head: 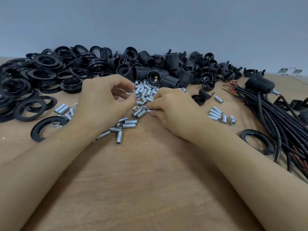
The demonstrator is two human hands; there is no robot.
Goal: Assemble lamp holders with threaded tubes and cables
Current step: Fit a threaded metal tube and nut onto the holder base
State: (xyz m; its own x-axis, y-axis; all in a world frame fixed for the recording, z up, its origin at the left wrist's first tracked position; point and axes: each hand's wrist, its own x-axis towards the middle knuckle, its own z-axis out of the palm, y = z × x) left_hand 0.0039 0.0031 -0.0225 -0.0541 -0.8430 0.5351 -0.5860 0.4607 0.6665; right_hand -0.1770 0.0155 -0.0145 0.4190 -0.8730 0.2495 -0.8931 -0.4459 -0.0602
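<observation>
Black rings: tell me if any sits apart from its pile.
Two do. One black ring lies alone by the left forearm, with a nut on it; another ring lies against the cable bundle, opposite the ring pile.

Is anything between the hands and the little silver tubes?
No. Both the left hand and the right hand are already in the pile of silver tubes, fingers touching the metal parts. Nothing visible blocks them.
</observation>
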